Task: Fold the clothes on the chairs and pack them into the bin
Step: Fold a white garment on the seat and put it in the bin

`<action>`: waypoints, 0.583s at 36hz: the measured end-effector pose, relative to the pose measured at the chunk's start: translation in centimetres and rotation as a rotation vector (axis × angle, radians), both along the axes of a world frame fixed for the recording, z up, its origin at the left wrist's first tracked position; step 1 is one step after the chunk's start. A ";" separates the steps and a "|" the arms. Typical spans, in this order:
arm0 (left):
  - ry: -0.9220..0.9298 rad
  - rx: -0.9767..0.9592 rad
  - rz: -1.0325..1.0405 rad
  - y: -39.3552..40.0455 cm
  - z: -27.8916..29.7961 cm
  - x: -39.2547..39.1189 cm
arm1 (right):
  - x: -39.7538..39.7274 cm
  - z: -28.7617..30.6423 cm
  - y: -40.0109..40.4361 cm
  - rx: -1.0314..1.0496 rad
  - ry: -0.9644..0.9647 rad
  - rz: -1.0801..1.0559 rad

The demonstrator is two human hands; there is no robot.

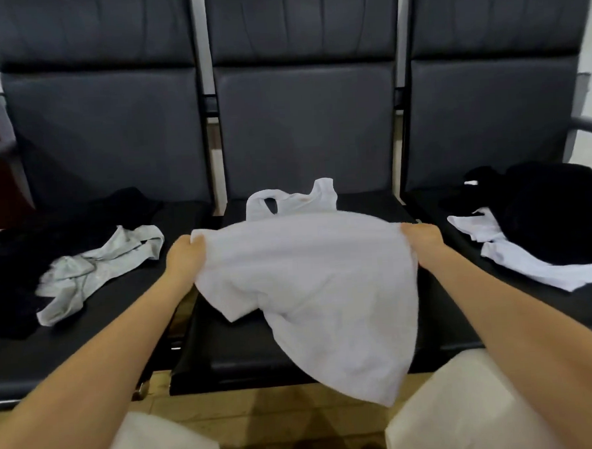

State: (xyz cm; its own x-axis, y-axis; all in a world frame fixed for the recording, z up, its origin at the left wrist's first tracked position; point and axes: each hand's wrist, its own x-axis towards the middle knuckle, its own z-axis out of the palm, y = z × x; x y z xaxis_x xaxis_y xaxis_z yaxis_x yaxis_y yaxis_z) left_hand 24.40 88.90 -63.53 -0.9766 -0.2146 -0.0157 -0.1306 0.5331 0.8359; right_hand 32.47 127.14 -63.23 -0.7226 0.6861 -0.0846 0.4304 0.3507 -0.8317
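From my feed, both arms reach forward into the middle of the frame. My left hand has its fingers curled round the left edge of a white shirt, and my right hand grips the right edge at about the same height, so the cloth is stretched between them. The shirt hangs over the seat of the middle chair, its lower part drooping past the seat's front edge toward the bottom centre of the frame; its straps or neckline lie at the rear of the seat, though blur keeps me from telling which.

On the left chair, at centre left, a grey garment lies crumpled beside and partly over a heap of black clothes. On the right chair, at centre right, a black garment sits on top of another white garment that spreads out beneath it toward the lower right.
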 end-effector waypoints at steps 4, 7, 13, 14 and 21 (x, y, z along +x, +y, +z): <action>-0.048 -0.112 -0.147 0.8 -1.2 1.1 | 0.1 -0.5 -1.7 -0.049 -0.040 0.052; -0.042 -0.102 -0.179 1.0 -1.1 1.4 | 0.2 -0.6 -2.9 -0.042 -0.039 0.144; -0.115 0.008 -0.182 0.0 -1.2 3.0 | 1.1 -1.1 -2.6 -0.032 -0.099 0.134; -0.126 0.023 -0.183 -0.1 -1.1 3.6 | 1.4 -1.4 -2.2 -0.048 -0.114 0.127; -0.199 -0.004 -0.266 0.4 -0.9 6.9 | 4.5 -1.1 -1.7 -0.136 -0.223 0.139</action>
